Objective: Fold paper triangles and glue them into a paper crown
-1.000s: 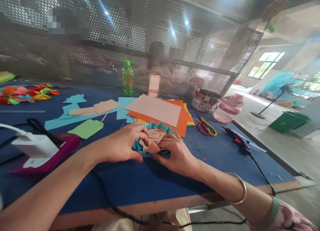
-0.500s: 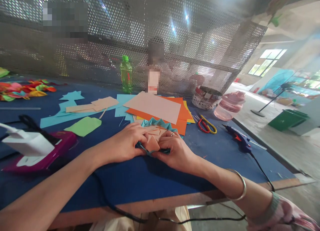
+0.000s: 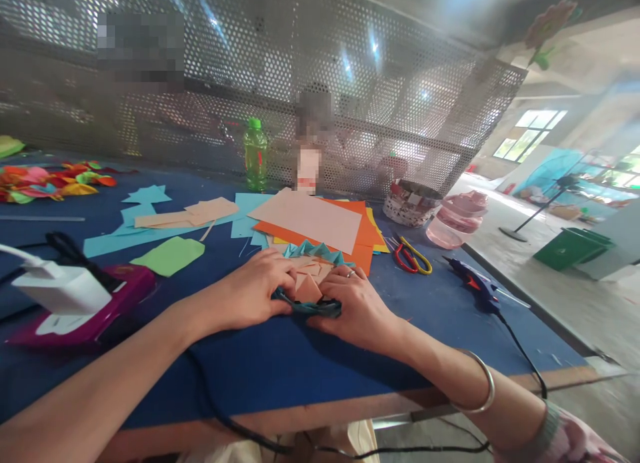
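Observation:
Between my hands is a round folded-paper piece, with a zigzag blue-green rim and peach folded paper inside. My left hand grips its left edge, thumb below and fingers over the rim. On the opposite side my right hand, with a ring on one finger, pinches the right edge. The rim's near side shows between the two thumbs. Just behind it lie stacked sheets: a pale pink sheet on top of orange paper.
Scissors, a blue glue gun, a pink jug and a basket stand to the right. Leftward are a purple power strip, green paper and blue paper. A green bottle stands before a perforated metal screen.
The near rim of the paper piece shows more between my thumbs, and my right thumb has shifted slightly right and down. Both hands keep hold; the view has shifted a little.

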Demonstrator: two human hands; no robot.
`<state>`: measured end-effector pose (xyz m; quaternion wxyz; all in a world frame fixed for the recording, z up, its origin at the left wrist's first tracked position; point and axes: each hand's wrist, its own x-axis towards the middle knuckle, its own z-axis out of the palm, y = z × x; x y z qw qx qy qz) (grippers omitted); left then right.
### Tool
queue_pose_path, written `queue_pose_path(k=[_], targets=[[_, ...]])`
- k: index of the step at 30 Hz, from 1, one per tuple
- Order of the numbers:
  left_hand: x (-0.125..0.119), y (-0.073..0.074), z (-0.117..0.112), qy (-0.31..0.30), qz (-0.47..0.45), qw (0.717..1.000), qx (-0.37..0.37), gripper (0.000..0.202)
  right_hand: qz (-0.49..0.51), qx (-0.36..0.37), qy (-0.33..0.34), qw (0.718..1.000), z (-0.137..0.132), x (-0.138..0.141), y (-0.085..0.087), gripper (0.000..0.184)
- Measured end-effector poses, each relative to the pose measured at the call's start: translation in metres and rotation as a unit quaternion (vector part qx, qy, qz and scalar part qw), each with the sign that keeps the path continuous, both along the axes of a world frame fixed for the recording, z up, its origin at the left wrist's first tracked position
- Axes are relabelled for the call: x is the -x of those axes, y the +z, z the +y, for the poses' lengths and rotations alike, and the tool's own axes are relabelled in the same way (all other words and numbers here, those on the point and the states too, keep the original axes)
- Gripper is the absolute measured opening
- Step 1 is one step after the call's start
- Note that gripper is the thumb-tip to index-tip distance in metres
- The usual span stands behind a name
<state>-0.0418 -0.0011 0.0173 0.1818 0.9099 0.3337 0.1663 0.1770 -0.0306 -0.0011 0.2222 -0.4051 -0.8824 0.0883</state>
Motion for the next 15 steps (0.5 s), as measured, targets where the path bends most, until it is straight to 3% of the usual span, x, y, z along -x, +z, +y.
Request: queue_pose_path(k=[8, 12, 15], targets=[[0.002, -0.002, 0.002, 0.023, 0.054, 0.998, -0.029, 0.013, -0.007, -0.003, -0.016, 1.0, -0.001, -0.003, 0.002, 0.03], [0.003, 0.007, -0.002, 0.014, 0.032, 0.999, -0.01, 0.022, -0.017, 0.003, -0.018, 1.0, -0.001, -0.008, 0.007, 0.033], [0.005, 0.017, -0.003, 0.041, 0.027, 0.999, 0.008, 0.028, -0.034, 0.013, -0.021, 0.999, 0.0, -0.011, 0.01, 0.032]])
